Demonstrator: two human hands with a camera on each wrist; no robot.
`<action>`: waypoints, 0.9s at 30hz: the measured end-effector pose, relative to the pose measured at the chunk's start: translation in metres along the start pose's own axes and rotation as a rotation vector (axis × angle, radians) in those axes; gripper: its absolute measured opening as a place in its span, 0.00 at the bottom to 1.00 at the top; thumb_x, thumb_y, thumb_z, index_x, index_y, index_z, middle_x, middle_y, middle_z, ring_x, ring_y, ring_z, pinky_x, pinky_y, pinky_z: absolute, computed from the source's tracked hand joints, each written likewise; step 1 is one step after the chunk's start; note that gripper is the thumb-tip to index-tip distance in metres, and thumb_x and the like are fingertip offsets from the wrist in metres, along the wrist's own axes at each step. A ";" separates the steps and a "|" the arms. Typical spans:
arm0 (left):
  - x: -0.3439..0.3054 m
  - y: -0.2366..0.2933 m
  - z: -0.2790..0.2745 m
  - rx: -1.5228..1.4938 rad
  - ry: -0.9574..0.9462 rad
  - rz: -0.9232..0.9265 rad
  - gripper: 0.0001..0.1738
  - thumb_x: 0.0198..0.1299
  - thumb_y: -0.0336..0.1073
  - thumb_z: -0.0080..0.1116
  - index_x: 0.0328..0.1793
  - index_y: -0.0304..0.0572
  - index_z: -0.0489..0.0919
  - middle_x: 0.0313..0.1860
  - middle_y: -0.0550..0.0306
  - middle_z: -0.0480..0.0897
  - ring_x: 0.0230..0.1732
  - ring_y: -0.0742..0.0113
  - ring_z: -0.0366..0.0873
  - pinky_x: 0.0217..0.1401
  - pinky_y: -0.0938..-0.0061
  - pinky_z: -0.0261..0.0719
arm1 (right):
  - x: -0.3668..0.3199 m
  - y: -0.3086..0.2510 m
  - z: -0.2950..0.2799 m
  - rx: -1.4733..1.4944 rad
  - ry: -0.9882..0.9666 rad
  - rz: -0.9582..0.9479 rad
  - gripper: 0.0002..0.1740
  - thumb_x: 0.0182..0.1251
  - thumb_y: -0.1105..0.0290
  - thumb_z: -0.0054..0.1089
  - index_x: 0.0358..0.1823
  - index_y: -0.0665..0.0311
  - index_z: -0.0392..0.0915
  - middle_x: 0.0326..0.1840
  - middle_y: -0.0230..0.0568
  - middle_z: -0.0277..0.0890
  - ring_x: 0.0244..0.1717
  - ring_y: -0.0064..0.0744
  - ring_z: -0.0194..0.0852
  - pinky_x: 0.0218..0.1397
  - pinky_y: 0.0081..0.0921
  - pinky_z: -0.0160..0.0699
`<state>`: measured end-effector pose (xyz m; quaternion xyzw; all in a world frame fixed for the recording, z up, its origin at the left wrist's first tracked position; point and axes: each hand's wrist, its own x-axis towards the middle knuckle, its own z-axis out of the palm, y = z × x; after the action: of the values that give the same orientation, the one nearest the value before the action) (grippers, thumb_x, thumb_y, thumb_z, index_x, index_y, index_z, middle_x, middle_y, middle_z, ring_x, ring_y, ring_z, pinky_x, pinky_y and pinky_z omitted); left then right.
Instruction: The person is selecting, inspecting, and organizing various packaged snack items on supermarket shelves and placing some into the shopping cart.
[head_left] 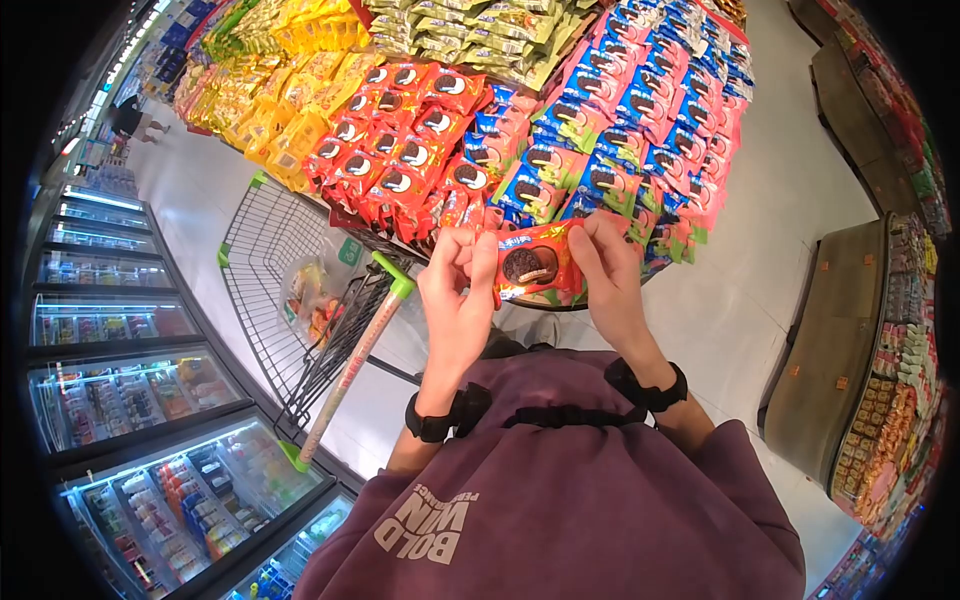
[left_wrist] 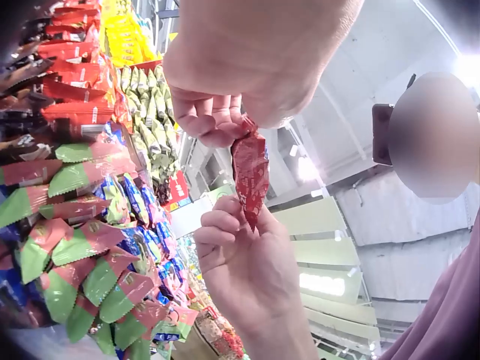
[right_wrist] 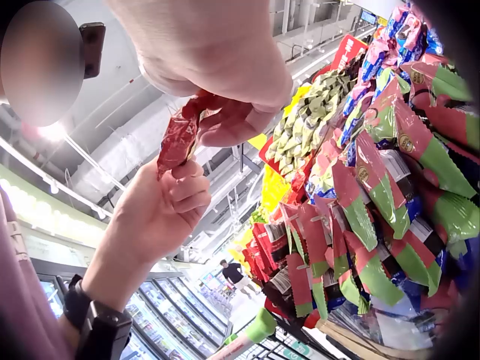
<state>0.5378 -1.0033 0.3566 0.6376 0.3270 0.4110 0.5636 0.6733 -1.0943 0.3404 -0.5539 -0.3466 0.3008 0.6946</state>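
A red packet of chocolate sandwich cookies [head_left: 535, 262] is held level in front of the torso, its cookie picture facing up. At its left end my left hand [head_left: 458, 285] pinches the wrapper between thumb and curled fingers. My right hand [head_left: 612, 280] grips the opposite end the same way. Seen edge-on in the left wrist view, the red packet [left_wrist: 251, 172] spans between both hands. From the right wrist, its crinkled wrapper [right_wrist: 178, 139] shows, partly covered by the right fingers. Just beyond the hands lie piled red cookie packets [head_left: 400, 140] and blue-pink-green ones [head_left: 600, 120].
A wire shopping cart [head_left: 270, 260] with a green-ended handle [head_left: 350, 365] stands at the left, a bagged item [head_left: 312, 290] inside. Glass-fronted freezers [head_left: 130, 390] line the far left. Shelving [head_left: 830, 340] stands across the aisle at right. Another person [right_wrist: 235, 276] is in the distance.
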 end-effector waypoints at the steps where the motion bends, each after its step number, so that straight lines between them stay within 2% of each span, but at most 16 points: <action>1: 0.000 0.000 0.000 -0.004 -0.013 0.002 0.13 0.73 0.35 0.56 0.34 0.39 0.72 0.17 0.71 0.69 0.20 0.87 0.60 0.23 0.83 0.56 | -0.001 0.002 0.001 -0.011 0.002 0.001 0.15 0.78 0.67 0.53 0.32 0.66 0.69 0.26 0.22 0.56 0.30 0.10 0.50 0.31 0.17 0.52; 4: -0.001 -0.008 -0.001 -0.005 -0.018 0.075 0.14 0.73 0.35 0.55 0.32 0.40 0.71 0.17 0.73 0.67 0.21 0.87 0.58 0.24 0.82 0.53 | -0.004 0.000 0.001 -0.074 0.024 -0.017 0.16 0.78 0.66 0.53 0.31 0.66 0.69 0.25 0.23 0.55 0.28 0.11 0.49 0.30 0.18 0.51; 8: -0.009 -0.007 0.007 -0.076 0.028 0.026 0.14 0.74 0.35 0.54 0.32 0.40 0.71 0.19 0.73 0.66 0.23 0.87 0.56 0.24 0.82 0.52 | -0.005 0.000 0.001 -0.069 0.073 -0.047 0.16 0.78 0.66 0.52 0.30 0.67 0.69 0.24 0.23 0.54 0.27 0.13 0.47 0.29 0.18 0.49; 11: -0.008 -0.005 0.011 -0.154 0.047 -0.007 0.13 0.75 0.35 0.53 0.33 0.40 0.71 0.20 0.72 0.68 0.22 0.87 0.57 0.24 0.83 0.53 | -0.002 0.005 -0.006 -0.071 0.027 -0.044 0.16 0.79 0.66 0.51 0.31 0.67 0.70 0.24 0.24 0.60 0.25 0.12 0.54 0.28 0.17 0.55; 14: -0.005 -0.006 0.007 -0.174 0.021 -0.034 0.13 0.75 0.35 0.52 0.34 0.41 0.71 0.21 0.70 0.70 0.20 0.87 0.60 0.21 0.83 0.55 | -0.011 -0.008 -0.012 0.188 -0.112 0.156 0.16 0.80 0.65 0.49 0.32 0.67 0.71 0.24 0.28 0.68 0.22 0.14 0.64 0.26 0.18 0.62; 17: -0.005 0.006 0.011 -0.231 0.022 -0.104 0.14 0.76 0.37 0.50 0.34 0.42 0.71 0.21 0.68 0.72 0.17 0.85 0.64 0.18 0.82 0.58 | -0.014 -0.007 -0.013 0.112 -0.199 0.168 0.16 0.81 0.63 0.45 0.35 0.66 0.72 0.24 0.31 0.71 0.20 0.18 0.70 0.25 0.20 0.69; 19: -0.006 0.007 0.014 -0.245 0.010 -0.140 0.16 0.77 0.39 0.48 0.34 0.42 0.72 0.19 0.67 0.72 0.15 0.83 0.66 0.16 0.82 0.59 | -0.015 -0.004 -0.016 0.177 -0.175 0.156 0.16 0.82 0.62 0.44 0.38 0.67 0.72 0.24 0.31 0.72 0.20 0.19 0.70 0.25 0.19 0.69; 22: -0.010 -0.005 0.009 -0.137 -0.149 -0.256 0.20 0.78 0.44 0.44 0.33 0.40 0.72 0.16 0.66 0.72 0.14 0.82 0.67 0.17 0.82 0.60 | -0.011 -0.005 -0.019 0.212 -0.154 0.124 0.17 0.83 0.61 0.42 0.42 0.66 0.72 0.25 0.32 0.72 0.20 0.19 0.71 0.24 0.19 0.70; 23: -0.011 -0.010 0.006 -0.035 -0.221 -0.233 0.21 0.79 0.47 0.41 0.39 0.38 0.73 0.21 0.60 0.74 0.15 0.73 0.72 0.17 0.80 0.65 | -0.010 -0.005 -0.021 0.211 -0.148 0.112 0.16 0.83 0.61 0.42 0.42 0.66 0.72 0.25 0.32 0.72 0.20 0.19 0.71 0.24 0.18 0.70; 26: -0.012 -0.009 0.014 -0.087 -0.181 -0.227 0.24 0.79 0.46 0.42 0.30 0.38 0.73 0.16 0.64 0.73 0.14 0.82 0.67 0.17 0.82 0.60 | -0.010 -0.002 -0.021 0.262 -0.129 0.150 0.17 0.83 0.60 0.41 0.43 0.66 0.72 0.25 0.32 0.73 0.20 0.19 0.71 0.23 0.18 0.70; 27: -0.012 -0.009 0.016 -0.085 -0.168 -0.217 0.22 0.78 0.43 0.44 0.30 0.38 0.72 0.16 0.65 0.72 0.14 0.82 0.67 0.18 0.82 0.60 | -0.010 -0.003 -0.020 0.272 -0.115 0.153 0.17 0.83 0.60 0.41 0.42 0.66 0.72 0.25 0.32 0.72 0.20 0.19 0.70 0.23 0.18 0.69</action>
<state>0.5471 -1.0197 0.3458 0.6062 0.3279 0.3064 0.6566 0.6839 -1.1144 0.3386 -0.4612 -0.2986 0.4282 0.7175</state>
